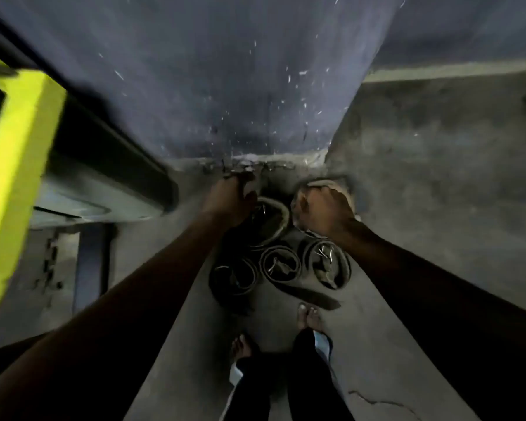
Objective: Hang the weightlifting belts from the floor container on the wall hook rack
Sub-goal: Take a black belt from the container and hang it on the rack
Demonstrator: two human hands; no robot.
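Several rolled weightlifting belts lie on the floor at the foot of the wall, among them a dark roll (233, 276), a middle roll (281, 264) and a right roll (328, 264). My left hand (231, 202) reaches down over a larger coiled belt (271, 220), fingers curled at its rim; the grip is blurred. My right hand (324, 209) is closed around a tan rolled belt (301, 202) by the wall corner. No hook rack or container is in view.
A blue-grey wall (225, 71) rises straight ahead, and a grey wall (438, 162) stands on the right. A yellow machine part (16, 165) and dark frame are at left. My bare feet (308, 316) stand on the cracked concrete floor.
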